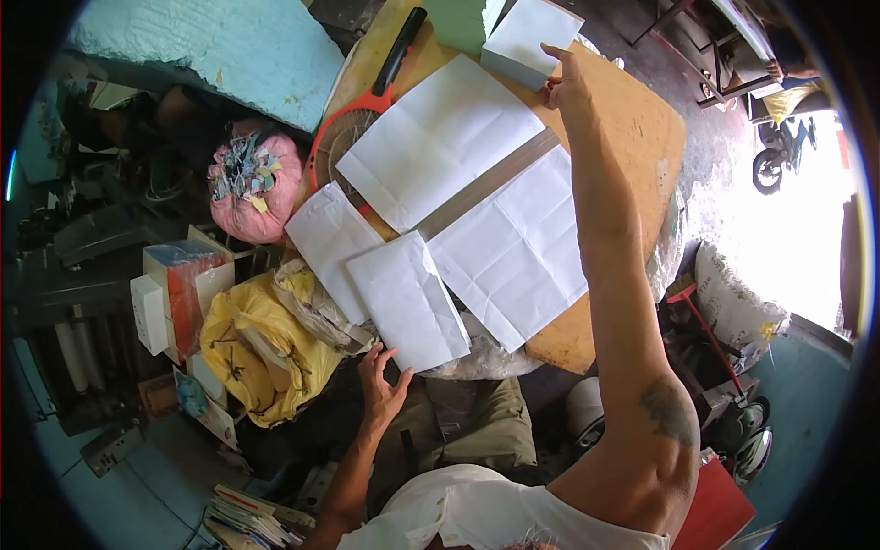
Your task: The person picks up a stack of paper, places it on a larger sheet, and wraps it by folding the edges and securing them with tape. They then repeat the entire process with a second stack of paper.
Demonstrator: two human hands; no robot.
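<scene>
My right hand [566,77] reaches to the far side of the table, to a thick stack of white paper [527,41]. Its index finger stretches over the top near one edge, the other fingers are lower at the side. Close to my body, my left hand [380,378] is open, fingertips right at the lower corner of a folded white sheet [408,298]. That sheet overlaps another folded sheet [332,243]. Two large creased sheets, one farther off [440,137] and one nearer [518,243], lie flat beside them.
A red and black racket [348,128] lies left of the sheets on the wooden table [642,128]. Beyond stands a green block [458,20]. Left of the table are a pink bag of scraps [257,197] and a yellow bag [266,353]. Another person's hand [775,70] shows far right.
</scene>
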